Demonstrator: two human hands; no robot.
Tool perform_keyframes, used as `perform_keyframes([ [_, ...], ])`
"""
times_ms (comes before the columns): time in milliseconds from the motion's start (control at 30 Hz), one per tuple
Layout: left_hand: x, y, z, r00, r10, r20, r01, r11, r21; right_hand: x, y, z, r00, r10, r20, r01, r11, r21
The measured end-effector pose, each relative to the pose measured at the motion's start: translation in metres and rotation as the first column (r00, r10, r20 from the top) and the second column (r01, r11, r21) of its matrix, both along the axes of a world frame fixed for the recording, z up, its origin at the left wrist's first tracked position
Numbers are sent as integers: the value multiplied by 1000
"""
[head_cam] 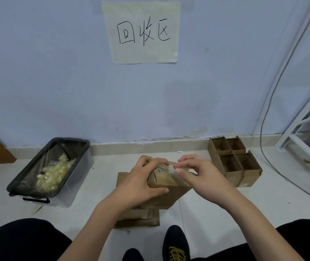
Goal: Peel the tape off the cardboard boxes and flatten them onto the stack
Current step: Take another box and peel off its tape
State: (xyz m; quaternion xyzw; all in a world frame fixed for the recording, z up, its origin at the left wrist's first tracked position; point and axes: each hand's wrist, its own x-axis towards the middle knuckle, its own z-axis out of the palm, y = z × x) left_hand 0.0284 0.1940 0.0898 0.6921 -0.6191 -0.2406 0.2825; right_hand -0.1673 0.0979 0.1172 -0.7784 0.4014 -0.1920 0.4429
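Nearest, black shoe with yellow laces (176, 245) between dark-trousered knees. Just beyond, stack of flattened cardboard (137, 219) on pale floor. Above it, cardboard box (169, 182) held up: left hand (141, 179) gripping its left end, thumb underneath; right hand (197, 174) pinching clear tape (171, 169) at top edge. Left, black bin (50, 166) lined with plastic, holding crumpled tape scraps (54, 174). Right, four open boxes (233, 161) clustered touching, near wall. Farther, paper sign (141, 32) handwritten, on blue wall.
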Motion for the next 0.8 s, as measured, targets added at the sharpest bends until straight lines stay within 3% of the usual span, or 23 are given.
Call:
perform_keyframes([
  [200, 0, -2, -3, 997, -49, 57, 46, 998, 43, -1, -3, -5, 983, -118, -141, 79, 964, -254],
  [433, 4, -2, -3, 995, -2, 95, -2, 999, 45, 3, 0, -10, 997, -29, -74, 12, 977, -215],
  [800, 7, -2, 1, 983, 2, 185, -28, 990, 139, 5, 0, -14, 986, 33, -164, -64, 981, -183],
])
